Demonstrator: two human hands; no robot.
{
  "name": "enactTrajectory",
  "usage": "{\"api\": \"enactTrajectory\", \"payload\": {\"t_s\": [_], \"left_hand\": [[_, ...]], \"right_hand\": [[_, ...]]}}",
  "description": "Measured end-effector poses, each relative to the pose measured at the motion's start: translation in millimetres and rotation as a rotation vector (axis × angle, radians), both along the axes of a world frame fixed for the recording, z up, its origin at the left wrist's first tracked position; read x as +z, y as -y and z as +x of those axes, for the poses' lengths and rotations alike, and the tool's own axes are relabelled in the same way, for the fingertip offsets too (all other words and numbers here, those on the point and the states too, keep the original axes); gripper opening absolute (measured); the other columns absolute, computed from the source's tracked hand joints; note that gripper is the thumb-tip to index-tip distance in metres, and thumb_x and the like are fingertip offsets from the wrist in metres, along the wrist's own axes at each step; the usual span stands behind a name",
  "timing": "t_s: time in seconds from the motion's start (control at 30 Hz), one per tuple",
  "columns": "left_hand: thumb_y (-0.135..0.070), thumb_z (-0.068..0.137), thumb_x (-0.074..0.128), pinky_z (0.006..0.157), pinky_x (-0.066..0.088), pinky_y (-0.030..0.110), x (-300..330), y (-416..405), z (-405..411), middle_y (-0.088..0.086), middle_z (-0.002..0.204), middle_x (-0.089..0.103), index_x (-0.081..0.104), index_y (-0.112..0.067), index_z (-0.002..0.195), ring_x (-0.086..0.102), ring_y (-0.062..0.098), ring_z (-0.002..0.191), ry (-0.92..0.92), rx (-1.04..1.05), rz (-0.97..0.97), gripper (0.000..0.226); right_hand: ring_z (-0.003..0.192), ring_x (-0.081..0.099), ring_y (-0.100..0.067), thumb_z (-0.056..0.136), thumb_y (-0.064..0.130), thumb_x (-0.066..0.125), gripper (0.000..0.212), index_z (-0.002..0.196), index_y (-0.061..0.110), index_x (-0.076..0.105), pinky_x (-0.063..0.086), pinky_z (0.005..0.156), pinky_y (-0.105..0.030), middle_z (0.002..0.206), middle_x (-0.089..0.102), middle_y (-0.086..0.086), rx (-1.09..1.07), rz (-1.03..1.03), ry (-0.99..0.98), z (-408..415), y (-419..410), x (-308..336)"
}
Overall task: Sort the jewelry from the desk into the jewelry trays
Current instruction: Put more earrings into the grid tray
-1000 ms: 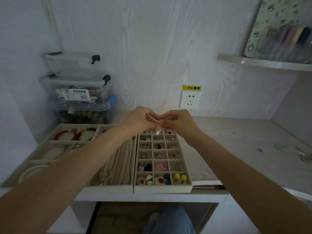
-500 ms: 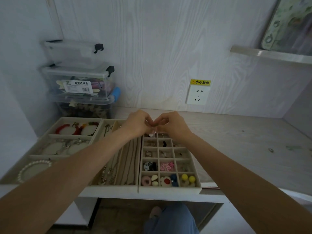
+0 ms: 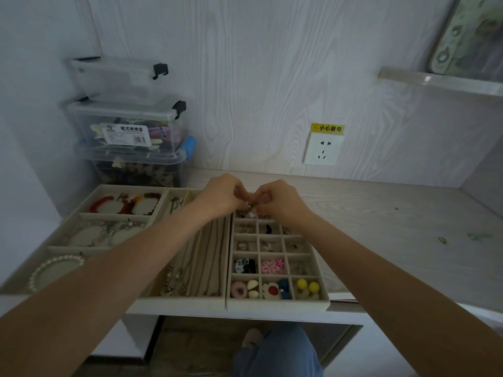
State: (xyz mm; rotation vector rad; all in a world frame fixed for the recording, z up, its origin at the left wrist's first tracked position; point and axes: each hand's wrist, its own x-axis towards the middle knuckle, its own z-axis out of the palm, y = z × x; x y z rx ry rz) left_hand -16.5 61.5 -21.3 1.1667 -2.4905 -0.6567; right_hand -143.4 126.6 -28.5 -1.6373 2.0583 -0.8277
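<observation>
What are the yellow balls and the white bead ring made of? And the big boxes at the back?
Yellow balls: look fuzzy and matte, perhaps felt or pom-pom.
White bead bracelet: shiny round beads, likely pearl-like plastic or glass; cannot tell which.
Storage boxes: clear plastic, since their contents show through, with black clips.

beige grid tray (image 3: 277,304); pink flower (image 3: 272,266), yellow balls (image 3: 307,285).

One head-worn, wide-angle view looks forward and down from the person's own standpoint, facing the back wall across the counter (image 3: 381,227). Both forearms run in from the bottom corners, close to the lens. The compartmented tray (image 3: 277,303) sits near at centre, the wall socket (image 3: 322,148) farther off.
</observation>
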Motion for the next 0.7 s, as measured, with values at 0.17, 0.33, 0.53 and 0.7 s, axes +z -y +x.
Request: {"api": "enactTrajectory", "payload": {"t_s": [0.17, 0.33, 0.53, 0.7], "left_hand": [[-0.015, 0.09, 0.057, 0.085, 0.044, 0.024, 4.1, 3.2, 5.7, 0.006, 0.112, 0.065, 0.068, -0.012, 0.102, 0.059, 0.014, 0.099, -0.041, 0.068, -0.034, 0.016], [-0.015, 0.092, 0.055, 0.085, 0.04, 0.021, 5.4, -0.7, 6.1, 0.007, 0.118, 0.062, 0.065, -0.012, 0.115, 0.058, 0.015, 0.105, 0.089, 0.029, -0.04, 0.025], [-0.017, 0.091, 0.058, 0.085, 0.038, 0.021, 3.6, -1.0, 7.6, 0.005, 0.118, 0.063, 0.065, -0.013, 0.117, 0.058, 0.015, 0.106, 0.151, 0.044, -0.08, 0.027], [-0.018, 0.091, 0.057, 0.087, 0.04, 0.023, 3.4, -1.5, 7.5, 0.005, 0.119, 0.063, 0.065, -0.014, 0.115, 0.057, 0.015, 0.107, 0.15, 0.048, -0.087, 0.026]], "right_hand": [[0.081, 0.061, -0.014, 0.081, 0.007, 0.069, 0.014, 0.094, 0.009, 0.073, 0.042, 0.06, -0.013, 0.088, 0.067, -0.004, 0.03, 0.017, -0.056, 1.9, 0.7, -1.3], [0.088, 0.064, -0.018, 0.084, 0.007, 0.064, 0.015, 0.097, 0.012, 0.07, 0.051, 0.076, -0.026, 0.098, 0.068, -0.005, 0.023, 0.022, -0.184, 5.0, 4.2, -1.3], [0.09, 0.063, -0.021, 0.088, 0.006, 0.055, 0.018, 0.1, 0.015, 0.064, 0.054, 0.082, -0.039, 0.103, 0.065, -0.006, 0.034, 0.043, -0.358, 10.0, 7.0, 0.0], [0.093, 0.063, -0.02, 0.088, 0.008, 0.058, 0.019, 0.103, 0.015, 0.067, 0.053, 0.086, -0.037, 0.106, 0.065, -0.004, 0.031, 0.079, -0.379, 10.1, 8.6, 1.8]]}}
